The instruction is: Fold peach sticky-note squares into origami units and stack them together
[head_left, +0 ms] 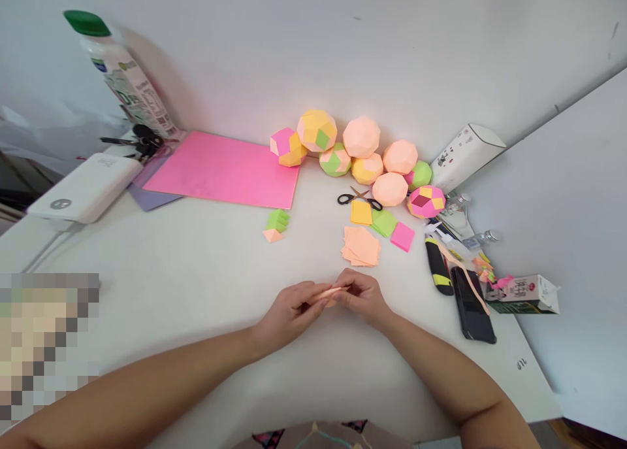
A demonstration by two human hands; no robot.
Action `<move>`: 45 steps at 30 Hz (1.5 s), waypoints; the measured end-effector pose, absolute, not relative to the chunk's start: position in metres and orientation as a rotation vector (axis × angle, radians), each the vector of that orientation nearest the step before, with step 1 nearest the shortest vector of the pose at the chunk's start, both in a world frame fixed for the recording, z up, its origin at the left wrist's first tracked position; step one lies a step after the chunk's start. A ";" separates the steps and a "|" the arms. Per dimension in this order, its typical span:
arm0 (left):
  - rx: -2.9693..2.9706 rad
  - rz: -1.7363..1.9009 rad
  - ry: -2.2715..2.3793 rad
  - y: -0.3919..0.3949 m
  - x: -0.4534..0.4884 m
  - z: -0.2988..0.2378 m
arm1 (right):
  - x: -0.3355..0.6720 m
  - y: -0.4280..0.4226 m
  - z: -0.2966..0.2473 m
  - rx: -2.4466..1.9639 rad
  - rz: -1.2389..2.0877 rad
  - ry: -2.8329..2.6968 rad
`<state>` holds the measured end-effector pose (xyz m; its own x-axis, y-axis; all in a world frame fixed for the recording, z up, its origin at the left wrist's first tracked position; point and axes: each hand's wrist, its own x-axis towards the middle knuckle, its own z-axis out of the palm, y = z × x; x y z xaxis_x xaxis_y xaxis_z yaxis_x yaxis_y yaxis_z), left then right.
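I'm watching two hands work over the white table (196,285), close in front of the person. The left hand (296,308) pinches one end of a small peach paper piece (332,297) between thumb and fingers; the right hand (360,295) pinches the other end, its fingers curled in. The piece's exact fold is too covered for me to tell. Taking it as the clock's centre, with twelve toward the wall (235,57), loose peach sheets (361,246) lie near at one o'clock, and pink squares (402,237) toward two. A green-and-peach folded strip (277,221) sits at eleven. Open scissors (361,195) rest between twelve and one, just before the faceted paper balls (361,137). A dark phone (473,304) lies well apart at three.
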<state>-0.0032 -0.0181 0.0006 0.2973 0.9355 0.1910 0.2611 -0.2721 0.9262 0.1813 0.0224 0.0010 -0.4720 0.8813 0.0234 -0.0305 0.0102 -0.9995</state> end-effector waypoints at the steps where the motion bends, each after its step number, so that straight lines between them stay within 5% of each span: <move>1: 1.729 1.002 1.093 -0.018 -0.003 0.001 | 0.181 0.022 0.001 -0.899 1.558 -1.540; 45: 1.523 0.879 1.105 -0.017 -0.004 0.008 | 0.184 0.022 0.004 -0.922 1.529 -1.596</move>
<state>-0.0041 -0.0167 0.0076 0.3141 0.9494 -0.0044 0.2092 -0.0647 0.9757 0.1836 0.0216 0.0037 -0.4771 0.8785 0.0266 0.0112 0.0364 -0.9993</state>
